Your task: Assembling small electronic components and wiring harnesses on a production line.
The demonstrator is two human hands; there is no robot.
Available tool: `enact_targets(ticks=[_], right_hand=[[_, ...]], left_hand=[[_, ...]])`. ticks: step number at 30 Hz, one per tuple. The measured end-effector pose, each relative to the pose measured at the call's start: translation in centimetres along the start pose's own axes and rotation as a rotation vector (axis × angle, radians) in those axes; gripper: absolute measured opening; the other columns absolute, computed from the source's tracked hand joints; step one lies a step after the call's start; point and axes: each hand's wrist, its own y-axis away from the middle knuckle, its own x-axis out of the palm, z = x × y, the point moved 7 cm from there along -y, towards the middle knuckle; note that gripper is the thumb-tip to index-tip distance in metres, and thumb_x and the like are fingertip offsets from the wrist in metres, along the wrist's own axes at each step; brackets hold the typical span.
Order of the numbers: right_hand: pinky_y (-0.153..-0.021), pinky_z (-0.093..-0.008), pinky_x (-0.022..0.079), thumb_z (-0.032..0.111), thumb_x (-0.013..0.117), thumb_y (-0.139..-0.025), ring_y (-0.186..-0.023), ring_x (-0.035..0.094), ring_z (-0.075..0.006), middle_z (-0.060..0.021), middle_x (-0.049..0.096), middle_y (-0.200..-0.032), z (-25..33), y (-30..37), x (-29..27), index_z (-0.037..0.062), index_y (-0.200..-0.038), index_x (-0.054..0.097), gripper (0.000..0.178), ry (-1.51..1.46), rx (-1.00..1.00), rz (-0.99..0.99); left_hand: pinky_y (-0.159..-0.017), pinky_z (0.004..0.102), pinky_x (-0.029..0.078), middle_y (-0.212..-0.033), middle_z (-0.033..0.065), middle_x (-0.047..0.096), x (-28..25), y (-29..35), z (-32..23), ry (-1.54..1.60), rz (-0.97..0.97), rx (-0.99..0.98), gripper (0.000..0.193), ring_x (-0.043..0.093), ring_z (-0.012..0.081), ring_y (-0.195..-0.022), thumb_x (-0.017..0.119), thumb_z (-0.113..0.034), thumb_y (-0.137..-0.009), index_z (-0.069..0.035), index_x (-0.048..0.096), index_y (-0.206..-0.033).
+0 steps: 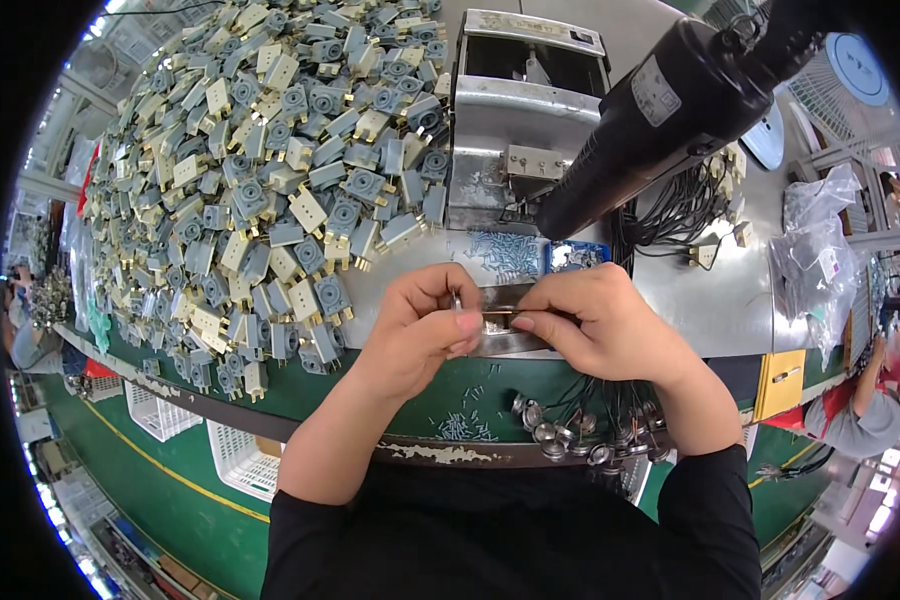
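A thin brown strip (pixel 498 312) (wire or metal, too small to tell) spans the gap between the hands, above the bench (pixel 745 310). The right hand (pixel 600 320) pinches it between thumb and finger; the left hand (pixel 415 325) is curled closed on a small metal piece (pixel 457 299). Just beyond lie loose screws (pixel 503 254); grey and cream blocks (pixel 270 190) heap up at left, and a thick black cylinder (pixel 640 125) slants at far right.

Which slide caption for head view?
Left hand and right hand pinching small parts beside heaped grey and cream plug units.
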Motion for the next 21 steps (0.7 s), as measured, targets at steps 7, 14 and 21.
enact_targets(ticks=[7,14,21], right_hand=[[-0.053,-0.0351,0.050,0.003,0.081,-0.084,-0.059,0.067,-0.0266,-0.0115,0.071,-0.073,1.5,0.4,-1.3,0.0001,-0.093,0.076,0.010,0.136,-0.220,-0.180],[-0.052,-0.0305,0.047,0.002,0.082,-0.081,-0.055,0.065,-0.0221,-0.0097,0.070,-0.070,1.2,0.8,-2.2,-0.0002,-0.088,0.077,0.009,0.035,-0.128,-0.131],[-0.056,-0.0248,0.046,0.002,0.080,-0.085,-0.062,0.065,-0.0121,-0.0075,0.072,-0.075,-0.8,0.9,-2.3,-0.0018,-0.089,0.077,0.006,-0.438,0.111,-0.144]], left_hand=[[-0.067,0.0217,0.049,-0.087,0.0061,0.072,0.1,0.1,-1.5,-0.361,0.048,-0.037,0.018,0.066,0.0091,-0.076,0.072,-0.009,-0.100,0.005,0.069,-0.112],[-0.084,0.0383,0.064,-0.110,0.0184,0.075,1.2,-0.6,0.1,-0.287,0.037,-0.155,0.032,0.076,0.0248,-0.096,0.068,-0.006,-0.102,0.011,0.065,-0.130],[-0.091,0.0451,0.063,-0.117,0.0208,0.073,2.6,-0.9,0.4,-0.056,0.222,-0.086,0.035,0.072,0.0273,-0.107,0.065,-0.010,-0.105,0.012,0.063,-0.133]])
